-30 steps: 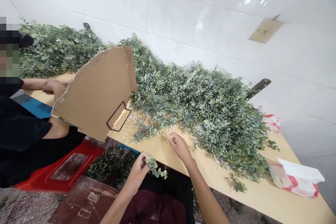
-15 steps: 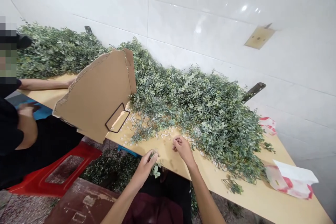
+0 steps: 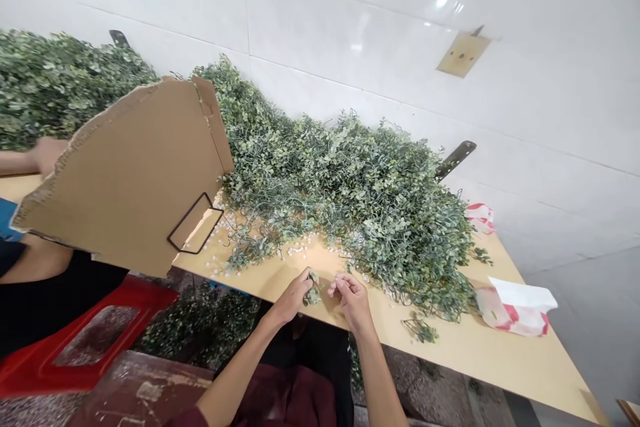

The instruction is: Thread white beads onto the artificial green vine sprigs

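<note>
left hand (image 3: 293,296) pinches sprig (image 3: 313,291); red-white bag (image 3: 511,313), contents unclear

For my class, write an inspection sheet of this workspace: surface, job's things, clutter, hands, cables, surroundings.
Surface: pale table, strewn with small white bits.
Job's things: leafy sprig in the left hand; long heap of greenery behind.
Clutter: torn-edged cardboard sheet; red-and-white wrapping.
Hands: left hand grips the sprig; right hand beside it, fingers curled, contents unclear.
Cables: nothing seen.
Surroundings: tiled wall with a yellowish plate; red stool; co-worker's hand by the cardboard sheet.
</note>
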Tool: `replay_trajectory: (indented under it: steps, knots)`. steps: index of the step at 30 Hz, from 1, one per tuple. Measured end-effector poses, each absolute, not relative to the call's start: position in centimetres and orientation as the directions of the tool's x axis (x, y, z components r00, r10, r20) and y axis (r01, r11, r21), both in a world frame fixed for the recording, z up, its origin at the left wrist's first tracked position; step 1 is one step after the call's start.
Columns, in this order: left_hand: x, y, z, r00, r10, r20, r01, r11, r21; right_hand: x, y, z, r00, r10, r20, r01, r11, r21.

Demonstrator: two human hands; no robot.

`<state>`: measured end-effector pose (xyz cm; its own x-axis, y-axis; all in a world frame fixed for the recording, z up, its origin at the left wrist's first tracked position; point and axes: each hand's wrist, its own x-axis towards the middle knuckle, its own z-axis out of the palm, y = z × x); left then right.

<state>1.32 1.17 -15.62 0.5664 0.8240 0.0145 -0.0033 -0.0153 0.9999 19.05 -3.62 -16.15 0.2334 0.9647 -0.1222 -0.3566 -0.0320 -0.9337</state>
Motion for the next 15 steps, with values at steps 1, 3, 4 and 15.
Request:
replay_trajectory:
  steps: [1, 3, 4, 15]
  knots:
    - [1.3, 1.1, -15.8, 0.565, 0.825, 0.018, 0.015, -0.031, 0.999, 18.9, -3.7, -16.0, 0.234, 0.966, -0.112, -0.36, -0.021, -0.933]
    - [1.3, 0.9, -15.8, 0.556, 0.831, 0.018, 0.061, -0.062, 0.996, 18.5, -3.7, -15.9, 0.214, 0.972, -0.103, -0.364, -0.018, -0.931]
    - [1.3, 0.8, -15.7, 0.558, 0.83, 0.02, 0.08, -0.077, 0.994, 18.3, -3.7, -15.8, 0.192, 0.976, -0.106, -0.367, -0.029, -0.93]
    - [0.8, 0.6, -15.3, 0.619, 0.779, 0.096, -0.03, -0.099, 0.995, 15.2, -4.0, -16.6, 0.082, 0.96, -0.268, -0.523, -0.188, -0.832]
